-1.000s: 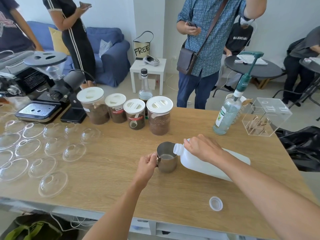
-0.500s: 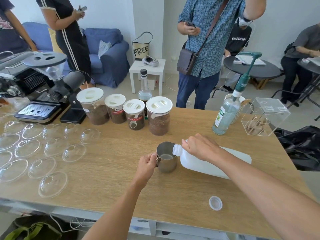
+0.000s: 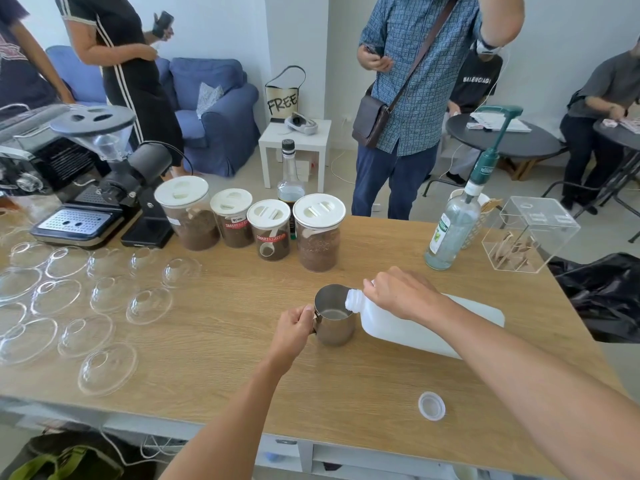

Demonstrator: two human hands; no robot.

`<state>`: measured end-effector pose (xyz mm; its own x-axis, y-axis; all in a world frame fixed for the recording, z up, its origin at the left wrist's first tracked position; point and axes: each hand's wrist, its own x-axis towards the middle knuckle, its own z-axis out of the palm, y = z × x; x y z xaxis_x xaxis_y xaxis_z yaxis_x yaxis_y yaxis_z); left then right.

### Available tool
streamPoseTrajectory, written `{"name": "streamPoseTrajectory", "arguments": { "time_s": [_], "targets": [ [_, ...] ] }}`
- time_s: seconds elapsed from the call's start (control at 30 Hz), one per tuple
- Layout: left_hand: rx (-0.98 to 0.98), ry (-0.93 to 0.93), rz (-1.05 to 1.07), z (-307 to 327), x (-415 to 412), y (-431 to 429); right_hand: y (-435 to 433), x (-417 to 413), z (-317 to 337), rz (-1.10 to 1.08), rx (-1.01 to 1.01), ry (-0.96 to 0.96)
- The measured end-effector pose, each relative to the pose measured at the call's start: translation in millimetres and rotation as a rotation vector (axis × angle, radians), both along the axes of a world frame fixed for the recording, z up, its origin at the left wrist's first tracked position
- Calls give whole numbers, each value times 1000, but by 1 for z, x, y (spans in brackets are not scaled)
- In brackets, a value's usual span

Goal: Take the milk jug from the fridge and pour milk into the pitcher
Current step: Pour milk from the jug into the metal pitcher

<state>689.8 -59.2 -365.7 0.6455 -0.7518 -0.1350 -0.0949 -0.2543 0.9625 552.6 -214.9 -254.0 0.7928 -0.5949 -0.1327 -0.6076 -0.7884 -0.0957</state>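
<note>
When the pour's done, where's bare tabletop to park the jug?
Bare wood lies between the steel pitcher and the small white cap along the near edge, and between the lidded coffee jars and the clear pump bottle. The left is crowded with clear glass lids.

The milk jug [image 3: 412, 323] is white translucent plastic, uncapped, tipped nearly onto its side with its threaded mouth over the rim of the pitcher [image 3: 334, 315]. The pitcher is a small steel cup standing upright on the wooden table [image 3: 214, 341], with a little pale liquid at its bottom.
</note>
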Motion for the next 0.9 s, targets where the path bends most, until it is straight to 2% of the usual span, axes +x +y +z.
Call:
{"name": "streamPoseTrajectory", "arguments": {
  "time_s": [0.9],
  "targets": [
    [25, -15, -111, -3, 14, -2, 14, 1, 1, -74, 16, 22]
  ]
}}
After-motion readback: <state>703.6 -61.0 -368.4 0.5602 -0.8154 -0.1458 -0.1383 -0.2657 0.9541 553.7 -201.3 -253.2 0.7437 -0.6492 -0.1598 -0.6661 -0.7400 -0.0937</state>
